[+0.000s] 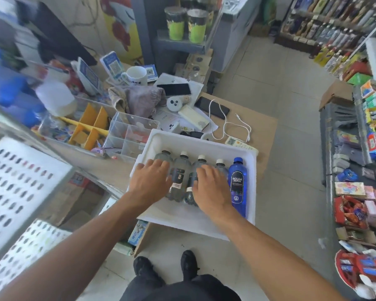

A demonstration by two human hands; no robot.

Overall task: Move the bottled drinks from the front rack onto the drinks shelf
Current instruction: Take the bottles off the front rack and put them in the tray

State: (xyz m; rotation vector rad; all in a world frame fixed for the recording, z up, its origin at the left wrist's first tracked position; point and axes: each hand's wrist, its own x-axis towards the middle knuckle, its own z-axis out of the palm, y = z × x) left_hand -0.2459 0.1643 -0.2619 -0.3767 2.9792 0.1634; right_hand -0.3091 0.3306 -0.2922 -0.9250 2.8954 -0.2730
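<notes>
A white foam box (195, 140) sits on the counter's front edge with several bottled drinks lying in it. Most are grey clear bottles (181, 168) with pale caps. One blue soda bottle (238, 183) lies at the right side. My left hand (149, 181) lies over the leftmost bottle with fingers spread. My right hand (211, 187) lies over the bottles in the middle, fingers bent down onto them. Whether either hand grips a bottle cannot be made out. A drinks shelf (326, 29) full of bottles stands at the far right back.
The counter (258, 127) carries phones, a white cable (228, 124), a mug (136, 76), a cloth and clear organiser boxes (128, 135). A snack rack (356, 170) lines the right side. A perforated metal shelf (15, 181) is at left. Tiled floor (269, 83) runs toward the drinks shelf.
</notes>
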